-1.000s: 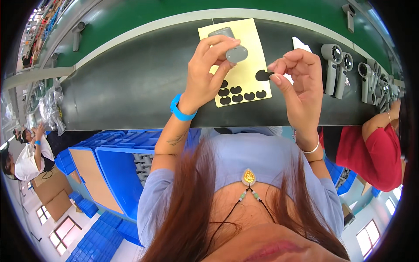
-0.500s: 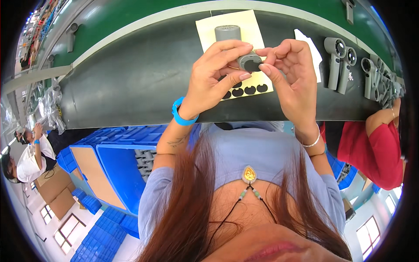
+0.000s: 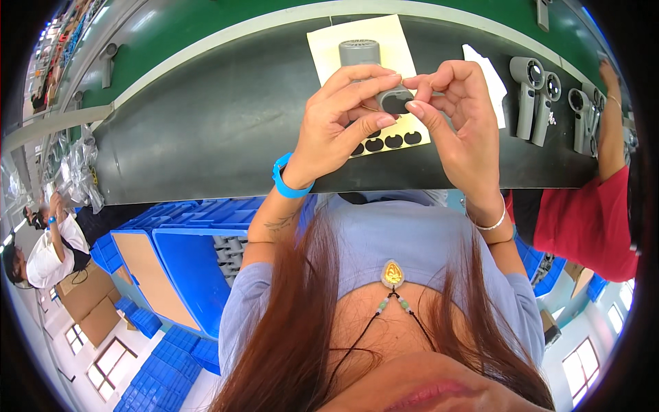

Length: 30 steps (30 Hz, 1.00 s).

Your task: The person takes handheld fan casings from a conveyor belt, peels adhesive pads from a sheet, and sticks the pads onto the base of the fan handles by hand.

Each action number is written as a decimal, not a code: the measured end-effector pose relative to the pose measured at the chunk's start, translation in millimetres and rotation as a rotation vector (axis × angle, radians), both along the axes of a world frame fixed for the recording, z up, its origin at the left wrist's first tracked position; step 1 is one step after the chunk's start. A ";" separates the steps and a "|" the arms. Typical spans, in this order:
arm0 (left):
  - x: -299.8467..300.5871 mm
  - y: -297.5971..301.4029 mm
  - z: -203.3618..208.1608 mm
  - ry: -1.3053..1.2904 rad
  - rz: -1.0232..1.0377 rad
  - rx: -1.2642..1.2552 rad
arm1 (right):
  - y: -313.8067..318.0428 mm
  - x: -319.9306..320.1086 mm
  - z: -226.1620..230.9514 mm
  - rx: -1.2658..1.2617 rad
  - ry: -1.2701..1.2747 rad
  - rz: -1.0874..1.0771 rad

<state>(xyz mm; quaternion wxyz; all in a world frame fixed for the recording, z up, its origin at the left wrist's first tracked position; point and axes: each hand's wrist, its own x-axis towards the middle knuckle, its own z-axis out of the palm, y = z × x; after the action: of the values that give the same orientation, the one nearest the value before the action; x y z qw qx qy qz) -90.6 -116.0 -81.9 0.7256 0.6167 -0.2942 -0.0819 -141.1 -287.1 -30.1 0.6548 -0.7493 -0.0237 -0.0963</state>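
Head view shows my left hand (image 3: 343, 127) and right hand (image 3: 456, 120) both pinching a small grey fan part (image 3: 392, 99) between the fingertips, held above the dark surface (image 3: 206, 130). Just beneath lies a yellow sheet (image 3: 357, 38) with black stickers (image 3: 384, 143).

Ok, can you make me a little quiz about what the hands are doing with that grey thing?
1. True or false: both hands touch the grey part.
2. What colour are the stickers on the yellow sheet?
3. The wristband is on which hand: A left, B right?

Key: 1 true. 2 black. 3 A.
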 end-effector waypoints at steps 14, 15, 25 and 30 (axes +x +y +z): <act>-1.4 -0.8 3.1 0.050 -0.020 -0.007 | -1.4 -1.8 5.5 -0.073 0.061 0.018; -1.4 -1.0 3.4 0.063 -0.024 -0.013 | -1.5 -1.9 5.7 -0.073 0.061 0.015; -3.3 -2.4 6.5 0.105 -0.053 -0.049 | -0.8 -3.5 11.2 -0.149 0.064 -0.022; -4.4 -3.5 6.9 0.131 -0.038 -0.065 | -1.6 -5.0 9.5 -0.173 0.052 -0.041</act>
<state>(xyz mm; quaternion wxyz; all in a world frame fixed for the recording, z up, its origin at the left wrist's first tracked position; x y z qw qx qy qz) -95.0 -119.5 -75.0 0.7613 0.5803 -0.2602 -0.1264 -146.1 -288.7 -20.6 0.5860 -0.8056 0.0004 -0.0878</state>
